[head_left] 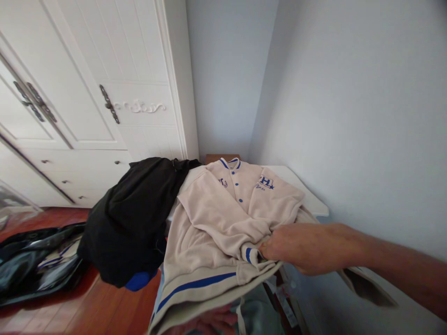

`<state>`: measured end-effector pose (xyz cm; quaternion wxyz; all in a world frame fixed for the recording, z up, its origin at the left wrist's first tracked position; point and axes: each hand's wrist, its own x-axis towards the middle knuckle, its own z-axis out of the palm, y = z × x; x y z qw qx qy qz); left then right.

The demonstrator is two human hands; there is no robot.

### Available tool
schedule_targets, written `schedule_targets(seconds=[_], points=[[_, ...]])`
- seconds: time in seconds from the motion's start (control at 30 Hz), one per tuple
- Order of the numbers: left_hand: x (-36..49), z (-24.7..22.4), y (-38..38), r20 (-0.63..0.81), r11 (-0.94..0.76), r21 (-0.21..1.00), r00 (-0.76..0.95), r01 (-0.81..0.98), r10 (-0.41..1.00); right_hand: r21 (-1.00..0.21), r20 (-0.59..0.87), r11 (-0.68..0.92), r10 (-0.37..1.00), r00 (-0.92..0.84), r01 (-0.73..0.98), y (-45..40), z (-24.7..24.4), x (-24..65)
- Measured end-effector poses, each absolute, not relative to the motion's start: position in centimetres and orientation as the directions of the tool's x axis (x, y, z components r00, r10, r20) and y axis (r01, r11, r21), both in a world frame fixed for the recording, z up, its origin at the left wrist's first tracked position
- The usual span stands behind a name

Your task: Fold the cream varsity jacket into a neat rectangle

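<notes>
A beige varsity jacket [223, 223] with blue snaps, lettering and blue-striped trim lies front up on a white board. One sleeve is folded across its front, the striped cuff [252, 255] resting near the hem. My right hand [303, 246] comes in from the right, closed on the jacket beside that cuff, thumb and fingers pressed together. Below the hem, at the bottom edge of the view, my left hand [213, 321] is partly hidden under the jacket. Its visible fingers look stretched out and slightly blurred. The other sleeve hangs off to the right.
Black clothing [129, 218] is draped over the left side of the white board [296, 186]. An open bag [42, 265] of clothes lies on the wooden floor [91, 307]. A white wardrobe [139, 60] stands behind left; the wall [349, 102] closes the right side.
</notes>
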<state>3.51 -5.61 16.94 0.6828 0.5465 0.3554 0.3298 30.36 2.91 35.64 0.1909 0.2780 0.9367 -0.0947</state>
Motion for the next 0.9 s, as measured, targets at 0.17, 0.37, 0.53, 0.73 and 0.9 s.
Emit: schedule_targets(seconds=[0.17,0.37,0.53,0.73,0.9], points=[[3.6,20.5,-4.3,0.109,-0.163,0.984,0.483,0.07,0.869,-0.117,-0.552,0.816,0.421,-0.72,0.566,4.5,38.5,28.7],[5.0,24.3,-3.0,0.784,-0.827,0.442,0.297,0.348,0.544,-0.345,-0.578,0.752,0.302,-0.758,0.562,8.4,40.8,28.9],[6.3,27.1,-0.6,0.883,-0.815,0.34,0.139,0.469,0.448,-0.476,-0.646,0.612,0.245,-0.723,0.632,14.0,42.4,29.1],[7.8,28.4,3.6,0.873,-0.817,0.317,0.188,0.481,0.449,-0.482,-0.775,0.415,0.209,-0.596,0.772,21.4,44.8,27.5],[7.8,29.1,8.0,0.908,-0.752,0.296,0.071,0.589,0.412,-0.543,-0.751,-0.035,0.468,-0.467,0.839,28.0,46.6,26.7]])
